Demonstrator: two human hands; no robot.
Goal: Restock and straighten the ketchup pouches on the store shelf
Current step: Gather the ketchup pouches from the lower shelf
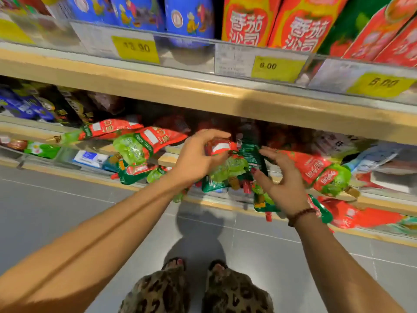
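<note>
Red and green ketchup pouches lie in a loose heap along the middle shelf [167, 158]. My left hand [198, 154] curls its fingers and thumb round one red pouch [220, 147] at the middle of the heap. My right hand [283, 179] is beside it with fingers spread and nearly straight, touching a dark green pouch [250, 154] and the pile below it. More pouches [149, 143] lie flat to the left, and others [322, 172] to the right. Some hang over the shelf's front edge by my right wrist.
The upper shelf [203, 91] carries upright red ketchup pouches [300, 26] and blue packs [189, 16], with yellow price tags [268, 65] on its front rail. Dark packets [67, 105] fill the left of the middle shelf. Grey floor tiles [67, 211] lie below.
</note>
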